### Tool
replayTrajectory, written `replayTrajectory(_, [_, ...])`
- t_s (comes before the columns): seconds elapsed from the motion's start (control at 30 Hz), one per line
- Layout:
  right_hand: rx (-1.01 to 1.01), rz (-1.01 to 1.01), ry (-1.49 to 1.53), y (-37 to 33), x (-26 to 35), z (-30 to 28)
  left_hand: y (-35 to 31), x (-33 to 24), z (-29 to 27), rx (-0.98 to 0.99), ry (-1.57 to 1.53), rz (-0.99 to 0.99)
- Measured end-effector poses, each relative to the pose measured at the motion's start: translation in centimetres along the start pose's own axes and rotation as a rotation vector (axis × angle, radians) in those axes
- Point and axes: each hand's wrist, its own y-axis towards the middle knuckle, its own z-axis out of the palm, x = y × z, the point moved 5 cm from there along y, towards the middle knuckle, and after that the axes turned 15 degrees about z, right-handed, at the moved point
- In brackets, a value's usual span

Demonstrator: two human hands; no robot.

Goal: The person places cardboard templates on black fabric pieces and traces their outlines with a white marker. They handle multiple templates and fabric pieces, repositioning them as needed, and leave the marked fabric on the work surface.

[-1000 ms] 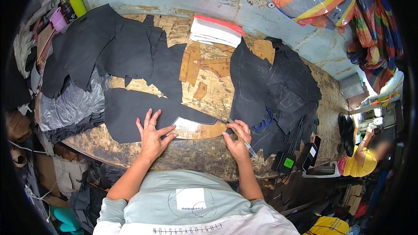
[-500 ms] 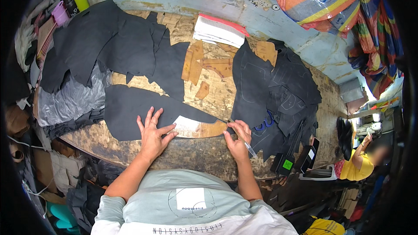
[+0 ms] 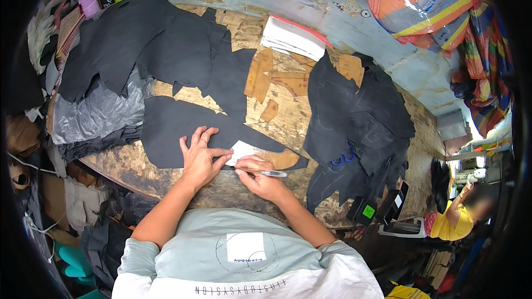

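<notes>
A black sheet of leather-like material (image 3: 166, 130) lies flat near the table's front edge. On it rests a curved pattern piece (image 3: 284, 158), white at its left end and brown at its right. My left hand (image 3: 200, 158) is spread on the sheet, thumb and forefinger touching the pattern's white end. Close beside it, my right hand (image 3: 265, 181) is closed around a clear-barrelled pen (image 3: 275, 173) at the pattern's lower edge. The pen's tip is hidden by my fingers.
Large black sheets (image 3: 127, 44) cover the left back, above crumpled clear plastic (image 3: 100, 113). Brown pattern pieces (image 3: 289, 82) lie mid-table. At right are marked black pieces (image 3: 366, 116), blue-handled scissors (image 3: 344, 158) and a phone (image 3: 400, 194). Beyond sits a person in yellow (image 3: 451, 222).
My right hand has moved with the pen from the pattern's right tip leftward along its lower edge, close to my left hand. The whole view has shifted slightly.
</notes>
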Motion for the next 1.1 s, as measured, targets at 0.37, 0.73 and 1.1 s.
replayTrajectory(0.37, [-0.026,-0.079,-0.087,-0.6,0.1,-0.9,0.5,-0.2,-0.2,0.008,0.024,-0.019])
replayTrajectory(0.73, [-0.362,0.518,-0.270,-4.1,-3.5,-12.6,0.6,-0.2,0.1,0.007,0.036,-0.008])
replayTrajectory(1.1, [-0.279,-0.065,-0.577,-3.7,-2.6,-7.9,-3.8,2.4,-2.6,0.224,0.035,0.371])
